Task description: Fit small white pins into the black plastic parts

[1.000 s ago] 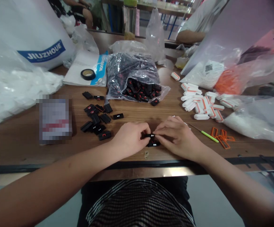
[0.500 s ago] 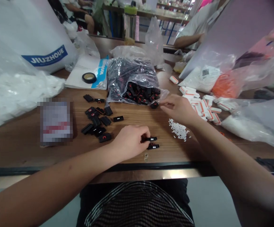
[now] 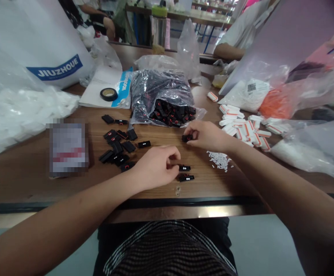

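My right hand pinches a black connector housing with a bit of red on it, just in front of the plastic bag full of such housings. Fingers curled but apart, my left hand is open beside two black housings lying one before the other. The farther housing is close to its fingertips; the nearer housing lies towards the table edge. Both show small white dots. To the right is a heap of tiny white pins. Several black housings lie loose left of my left hand.
White parts with orange strips are piled at the right, beside clear bags. A black tape roll rests on papers at the back left. Bagged white parts fill the left side. A person's arm shows across the table.
My right hand has taken hold of a black housing at the bag's mouth and drawn it nearer. My left hand's fingers have parted and moved slightly off the farther housing.
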Demonstrator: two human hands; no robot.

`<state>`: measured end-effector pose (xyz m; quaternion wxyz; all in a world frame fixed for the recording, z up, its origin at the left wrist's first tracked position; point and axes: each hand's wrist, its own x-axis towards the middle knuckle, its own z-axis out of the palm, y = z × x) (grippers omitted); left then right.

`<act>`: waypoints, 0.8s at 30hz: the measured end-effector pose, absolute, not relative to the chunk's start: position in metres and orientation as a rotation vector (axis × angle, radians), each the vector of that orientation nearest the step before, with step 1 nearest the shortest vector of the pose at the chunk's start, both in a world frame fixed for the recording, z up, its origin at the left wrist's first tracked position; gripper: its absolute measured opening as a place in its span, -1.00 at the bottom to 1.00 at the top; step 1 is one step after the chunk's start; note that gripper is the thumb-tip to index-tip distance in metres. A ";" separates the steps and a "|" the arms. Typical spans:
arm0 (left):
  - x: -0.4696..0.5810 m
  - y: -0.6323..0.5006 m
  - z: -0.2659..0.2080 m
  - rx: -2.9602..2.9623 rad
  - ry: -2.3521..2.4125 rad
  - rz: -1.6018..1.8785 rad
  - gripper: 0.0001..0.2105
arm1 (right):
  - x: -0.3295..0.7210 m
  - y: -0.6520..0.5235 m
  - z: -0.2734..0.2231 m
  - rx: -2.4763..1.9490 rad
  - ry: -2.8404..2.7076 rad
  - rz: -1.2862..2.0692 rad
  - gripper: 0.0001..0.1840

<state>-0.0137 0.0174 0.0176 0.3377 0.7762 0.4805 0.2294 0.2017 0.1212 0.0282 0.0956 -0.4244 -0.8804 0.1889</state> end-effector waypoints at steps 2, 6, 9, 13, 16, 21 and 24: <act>-0.015 0.020 0.016 2.008 1.316 0.686 -0.94 | 0.199 0.107 0.025 -1.201 -2.561 0.719 -0.78; -0.016 0.025 0.011 2.017 1.355 0.813 -0.95 | 0.191 0.088 0.021 -1.263 -2.432 0.820 -0.85; -0.014 0.027 0.007 2.021 1.334 0.857 -0.94 | 0.184 0.081 0.020 -1.338 -2.351 0.804 -0.86; -0.012 0.028 0.002 1.941 1.311 0.908 -0.71 | 0.174 0.077 0.018 -1.325 -2.294 0.723 -0.86; -0.011 0.029 0.001 1.906 1.311 0.890 -0.69 | 0.171 0.077 0.015 -1.308 -2.282 0.812 -0.89; -0.013 0.033 0.000 1.964 1.369 0.833 -0.77 | 0.170 0.079 0.014 -1.221 -2.217 1.147 -0.85; -0.014 0.034 -0.001 2.040 1.378 0.822 -0.84 | 0.177 0.075 0.025 -1.168 -2.162 1.209 -0.82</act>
